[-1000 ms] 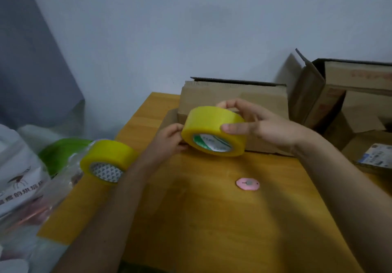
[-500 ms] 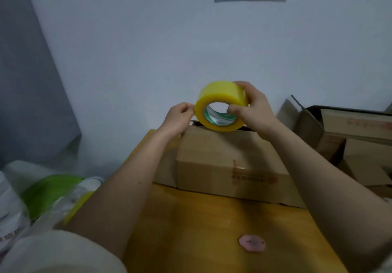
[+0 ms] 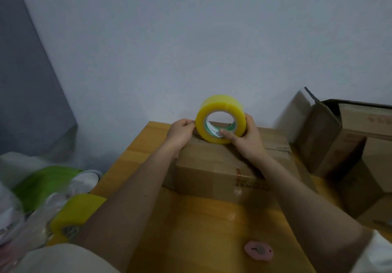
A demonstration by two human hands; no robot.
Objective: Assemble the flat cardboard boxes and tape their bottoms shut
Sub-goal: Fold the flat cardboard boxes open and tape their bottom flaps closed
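A yellow tape roll (image 3: 220, 108) stands on edge on the far top of an assembled cardboard box (image 3: 214, 175) on the wooden table (image 3: 191, 230). My right hand (image 3: 244, 139) grips the roll, thumb inside its core. My left hand (image 3: 181, 132) pinches at the roll's left side, apparently the tape's free end, low against the box top.
A second yellow tape roll (image 3: 76, 211) lies at the table's left edge beside plastic bags and a green item (image 3: 44, 181). A small pink cutter (image 3: 257, 250) lies near the front. Open cardboard boxes (image 3: 347, 149) stand at the right. A wall is close behind.
Both hands carried the tape roll up from over the table and now set it down onto the far top of the box. The camera view has tilted and shifted.
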